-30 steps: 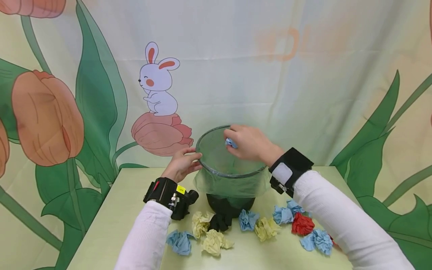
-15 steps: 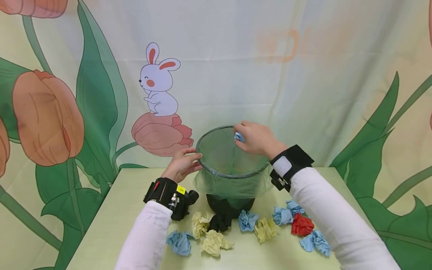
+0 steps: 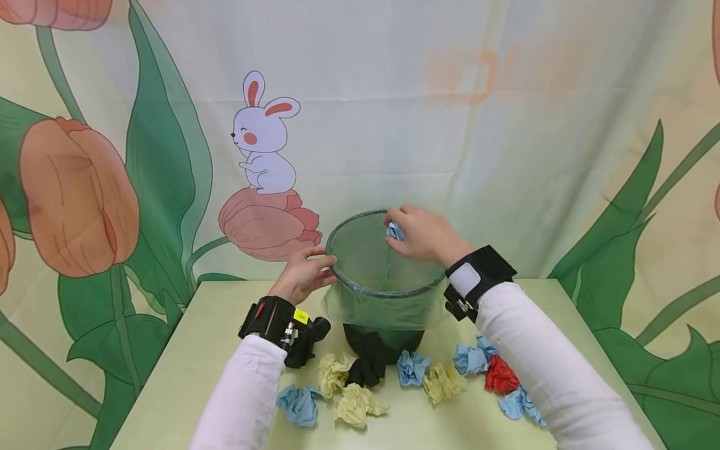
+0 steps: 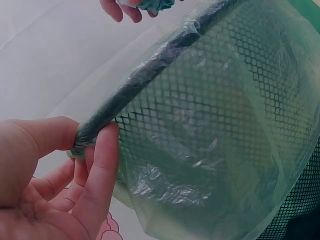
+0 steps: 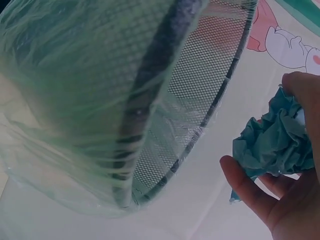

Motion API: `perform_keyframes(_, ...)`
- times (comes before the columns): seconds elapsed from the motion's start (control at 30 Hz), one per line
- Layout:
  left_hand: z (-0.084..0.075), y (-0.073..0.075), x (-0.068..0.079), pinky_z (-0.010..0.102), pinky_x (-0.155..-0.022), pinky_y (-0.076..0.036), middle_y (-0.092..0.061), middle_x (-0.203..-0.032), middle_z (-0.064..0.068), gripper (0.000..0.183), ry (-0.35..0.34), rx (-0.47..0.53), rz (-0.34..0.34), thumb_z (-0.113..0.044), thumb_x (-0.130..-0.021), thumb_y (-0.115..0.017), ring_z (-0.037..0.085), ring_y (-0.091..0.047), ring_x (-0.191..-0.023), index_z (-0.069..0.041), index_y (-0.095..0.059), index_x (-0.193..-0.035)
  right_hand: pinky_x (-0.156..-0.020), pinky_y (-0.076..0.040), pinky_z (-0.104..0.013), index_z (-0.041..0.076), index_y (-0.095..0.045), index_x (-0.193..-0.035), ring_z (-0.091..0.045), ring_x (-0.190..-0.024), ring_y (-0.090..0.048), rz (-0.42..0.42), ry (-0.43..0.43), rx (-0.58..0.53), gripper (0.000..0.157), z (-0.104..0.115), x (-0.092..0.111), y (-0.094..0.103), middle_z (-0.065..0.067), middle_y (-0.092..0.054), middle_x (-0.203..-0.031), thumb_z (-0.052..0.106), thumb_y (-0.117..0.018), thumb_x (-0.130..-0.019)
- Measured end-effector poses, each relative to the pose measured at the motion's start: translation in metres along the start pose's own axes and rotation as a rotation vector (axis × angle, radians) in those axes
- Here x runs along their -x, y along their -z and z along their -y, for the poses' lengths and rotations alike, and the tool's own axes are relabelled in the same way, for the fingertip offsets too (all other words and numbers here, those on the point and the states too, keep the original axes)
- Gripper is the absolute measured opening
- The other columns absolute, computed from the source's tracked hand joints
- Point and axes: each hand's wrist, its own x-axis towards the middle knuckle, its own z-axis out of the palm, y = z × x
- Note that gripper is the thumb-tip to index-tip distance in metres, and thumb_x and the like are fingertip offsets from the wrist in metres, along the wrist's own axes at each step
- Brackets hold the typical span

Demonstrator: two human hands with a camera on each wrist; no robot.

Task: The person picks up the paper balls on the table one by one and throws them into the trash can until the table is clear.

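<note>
A black mesh wastebasket [image 3: 355, 340] stands on the table, lined with a thin green plastic bag [image 3: 382, 312] folded over its rim. My left hand [image 3: 300, 274] pinches the rim at the left side, thumb and fingers on either side of it in the left wrist view. Over the basket's mouth, toward the right, my right hand [image 3: 424, 234] holds a crumpled blue paper ball [image 5: 277, 140] between thumb and fingers. The ball is above the rim, and part of it is hidden behind the fingers in the head view.
Several crumpled paper balls lie in front of the basket: blue [image 3: 299, 404], yellow [image 3: 358, 406], black [image 3: 367, 371] and red [image 3: 502, 375]. My right sleeve [image 3: 540, 350] covers part of the group at the right. A printed curtain [image 3: 506, 156] hangs behind the table [image 3: 185, 375].
My right hand with the blue paper ball has risen slightly and shifted a little right over the basket, then dipped back left a bit. The left hand stays on the rim.
</note>
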Motion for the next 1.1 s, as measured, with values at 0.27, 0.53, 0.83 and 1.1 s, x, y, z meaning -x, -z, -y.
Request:
perform_keyframes(0.27, 0.000, 0.000, 0.000, 0.021, -0.067, -0.054, -0.045, -0.119, 0.017, 0.052, -0.009, 0.009, 0.007, -0.012, -0.092, -0.055, 0.012, -0.054, -0.067, -0.007, -0.032, -0.139, -0.068, -0.048, -0.036, 0.017, -0.053, -0.124, -0.023, -0.088, -0.056, 0.020, -0.003, -0.010, 0.039, 0.001, 0.004, -0.002, -0.009, -0.054, -0.112, 0.035, -0.057, -0.090)
perform_keyframes(0.53, 0.001, 0.001, 0.000, 0.022, -0.067, -0.054, -0.048, -0.108, 0.013, 0.052, -0.008, 0.003, 0.002, -0.012, -0.091, -0.056, 0.013, -0.055, -0.067, -0.008, -0.034, -0.138, -0.077, -0.047, -0.041, 0.019, -0.047, -0.133, -0.028, -0.103, -0.051, 0.039, -0.017, -0.014, 0.049, 0.002, 0.009, -0.004, -0.009, -0.049, -0.122, 0.039, -0.057, -0.089)
perform_keyframes(0.83, 0.001, 0.001, 0.003, 0.023, -0.071, -0.054, -0.045, -0.119, 0.016, 0.053, -0.011, 0.008, 0.017, -0.012, -0.092, -0.056, 0.014, -0.055, -0.070, -0.008, -0.032, -0.139, -0.083, -0.047, -0.044, 0.020, -0.046, -0.135, -0.030, -0.113, -0.048, 0.020, -0.005, 0.014, 0.051, 0.000, 0.015, -0.008, -0.010, -0.048, -0.128, 0.040, -0.057, -0.089)
perform_keyframes(1.1, 0.003, 0.003, 0.002, 0.023, -0.072, -0.054, -0.045, -0.119, 0.014, 0.054, -0.008, 0.005, 0.022, -0.012, -0.092, -0.055, 0.013, -0.056, -0.073, -0.007, -0.030, -0.140, -0.082, -0.048, -0.042, 0.017, -0.054, -0.127, -0.028, -0.106, -0.053, -0.056, 0.033, 0.037, 0.044, -0.001, 0.023, -0.017, -0.008, -0.054, -0.121, 0.038, -0.057, -0.089)
